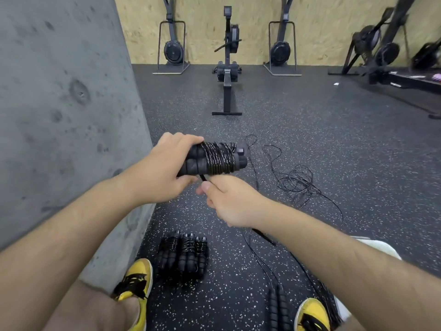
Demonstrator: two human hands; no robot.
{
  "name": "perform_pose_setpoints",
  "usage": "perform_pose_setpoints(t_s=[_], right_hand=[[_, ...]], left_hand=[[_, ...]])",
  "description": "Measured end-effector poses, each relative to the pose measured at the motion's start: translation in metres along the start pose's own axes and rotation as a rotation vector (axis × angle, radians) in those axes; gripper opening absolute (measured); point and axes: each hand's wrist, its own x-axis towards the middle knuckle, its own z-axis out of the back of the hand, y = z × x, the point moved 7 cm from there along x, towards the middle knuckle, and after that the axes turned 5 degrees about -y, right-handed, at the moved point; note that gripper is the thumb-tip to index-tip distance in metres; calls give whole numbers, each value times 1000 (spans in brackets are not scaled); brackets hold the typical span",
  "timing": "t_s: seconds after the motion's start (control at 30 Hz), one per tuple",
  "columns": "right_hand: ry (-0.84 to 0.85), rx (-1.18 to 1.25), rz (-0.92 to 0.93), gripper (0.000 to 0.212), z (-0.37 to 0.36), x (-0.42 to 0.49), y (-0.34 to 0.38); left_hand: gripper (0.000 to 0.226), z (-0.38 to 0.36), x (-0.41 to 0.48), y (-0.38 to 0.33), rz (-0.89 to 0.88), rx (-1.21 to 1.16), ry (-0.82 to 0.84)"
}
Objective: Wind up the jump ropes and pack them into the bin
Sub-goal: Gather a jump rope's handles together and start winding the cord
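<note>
Above the speckled rubber floor (310,139), beside a grey concrete wall (59,103), the left hand (164,168) grips a pair of black jump rope handles (198,163) held side by side, its fingers curled over the top and thumb underneath. Black cord (218,158) is wound in tight turns around the handles' middle. Just below, the right hand (226,199) pinches the cord's free end between thumb and curled fingers. On the floor to the right, a loose rope (298,185) lies in a tangle. Near the left yellow shoe (136,280), wound rope bundles (183,254) sit together. Another pair of handles (278,306) lies just beside the right yellow shoe (312,314). A white object (379,247), partly hidden by the right forearm, cannot be identified.
</note>
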Motion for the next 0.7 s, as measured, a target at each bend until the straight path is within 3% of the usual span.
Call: perform_pose_setpoints(t_s=[0.23, 0.4, 0.47, 0.7], right_hand=[[116, -480, 62, 37, 23, -26, 21], [-216, -955, 382, 29, 41, -36, 47], [-332, -1013, 502, 30, 46, -32, 54], [-486, -939, 734, 37, 79, -3, 41]], left_hand=[[81, -10, 0, 22, 100, 124, 89], [78, -20, 1, 18, 53, 143, 124], [75, -21, 1, 11, 11, 132, 128], [64, -17, -7, -32, -177, -34, 179]])
